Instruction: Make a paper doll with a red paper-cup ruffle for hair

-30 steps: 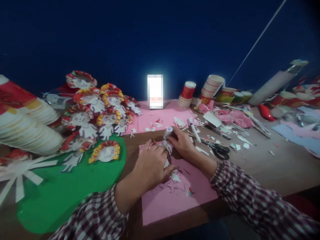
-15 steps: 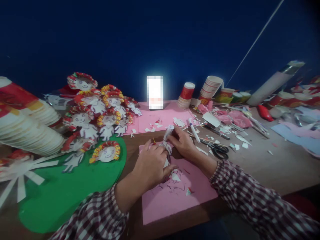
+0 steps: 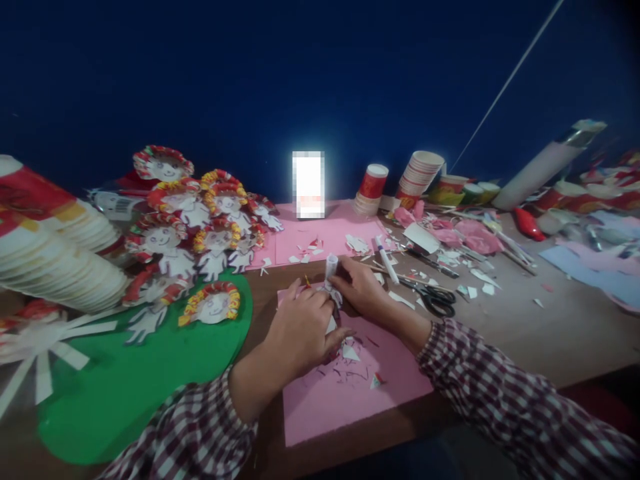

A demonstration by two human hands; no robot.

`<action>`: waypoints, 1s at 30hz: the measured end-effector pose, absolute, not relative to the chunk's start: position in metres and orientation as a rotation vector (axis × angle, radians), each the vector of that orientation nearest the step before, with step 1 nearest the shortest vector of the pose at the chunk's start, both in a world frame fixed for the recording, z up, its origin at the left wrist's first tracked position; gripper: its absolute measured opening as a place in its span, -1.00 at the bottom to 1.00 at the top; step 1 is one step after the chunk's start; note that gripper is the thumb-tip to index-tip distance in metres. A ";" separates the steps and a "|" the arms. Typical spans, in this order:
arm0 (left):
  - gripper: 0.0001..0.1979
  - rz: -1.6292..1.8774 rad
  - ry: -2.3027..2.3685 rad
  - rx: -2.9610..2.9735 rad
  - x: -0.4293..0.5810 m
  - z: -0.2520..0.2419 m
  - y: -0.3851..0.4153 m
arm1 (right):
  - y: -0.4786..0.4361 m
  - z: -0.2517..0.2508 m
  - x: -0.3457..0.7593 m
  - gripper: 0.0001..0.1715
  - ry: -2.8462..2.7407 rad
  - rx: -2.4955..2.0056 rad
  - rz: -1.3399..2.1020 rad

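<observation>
A white marker pen [image 3: 331,267] stands nearly upright in my right hand [image 3: 363,285], its fingers closed round it and its tip hidden. Under it, a small white paper cut-out [image 3: 332,324] with a purple outline shows between my hands. My left hand [image 3: 301,328] grips this cut-out and holds it down, covering most of it, with the thumb stretched to the right. Both hands rest over a pink foam sheet [image 3: 360,413] marked with purple strokes and dotted with paper scraps.
Decorated paper-cup dolls [image 3: 165,243] and a green board [image 3: 165,387] lie left, beside stacked paper cups [image 3: 55,267]. A lit phone [image 3: 309,183] stands behind. Black-handled scissors [image 3: 437,300], another marker [image 3: 385,259] and scraps lie right; more cups [image 3: 373,187] stand at the back.
My right hand has shifted slightly left and down, and the marker has tilted more upright. My left hand stays in place on the paper cut-out.
</observation>
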State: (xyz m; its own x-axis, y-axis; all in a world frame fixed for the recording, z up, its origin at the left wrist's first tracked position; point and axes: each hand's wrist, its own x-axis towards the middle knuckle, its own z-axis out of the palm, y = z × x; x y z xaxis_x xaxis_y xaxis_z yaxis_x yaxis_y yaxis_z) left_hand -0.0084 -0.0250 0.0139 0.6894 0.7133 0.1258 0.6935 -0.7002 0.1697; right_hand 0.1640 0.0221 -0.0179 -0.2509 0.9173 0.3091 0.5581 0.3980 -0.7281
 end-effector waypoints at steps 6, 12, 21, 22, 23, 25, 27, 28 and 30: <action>-0.45 0.285 1.174 2.781 -0.008 0.014 -0.025 | 0.023 -0.018 0.165 -0.91 -1.792 -1.269 0.589; -0.46 0.288 1.177 2.791 -0.009 0.012 -0.025 | 0.022 -0.017 0.163 -0.93 -1.938 -1.261 0.648; -0.45 0.285 1.170 2.787 -0.008 0.014 -0.025 | 0.023 -0.019 0.165 -0.92 -1.906 -1.213 0.664; -0.45 0.291 1.169 2.786 -0.008 0.014 -0.025 | 0.023 -0.020 0.166 -0.92 -1.890 -1.227 0.654; -0.45 0.295 1.168 2.784 -0.008 0.014 -0.025 | 0.023 -0.020 0.166 -0.92 -1.858 -1.242 0.639; -0.45 0.296 1.165 2.780 -0.009 0.014 -0.025 | 0.023 -0.020 0.166 -0.91 -1.816 -1.253 0.628; -0.45 0.291 1.166 2.781 -0.009 0.013 -0.025 | 0.022 -0.019 0.166 -0.92 -1.854 -1.232 0.650; -0.45 0.291 1.168 2.783 -0.009 0.013 -0.025 | 0.022 -0.019 0.165 -0.93 -1.883 -1.224 0.669; -0.44 0.289 1.173 2.783 -0.009 0.012 -0.025 | 0.022 -0.018 0.165 -0.93 -1.892 -1.219 0.695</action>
State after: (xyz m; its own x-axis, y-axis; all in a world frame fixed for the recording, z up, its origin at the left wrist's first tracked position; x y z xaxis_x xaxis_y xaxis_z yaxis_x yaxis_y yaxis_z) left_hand -0.0087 -0.0251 0.0121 0.6837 0.7176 0.1326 0.6972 -0.6960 0.1717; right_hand 0.1650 0.0217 -0.0180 -0.2491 0.9183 0.3077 0.5008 0.3941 -0.7707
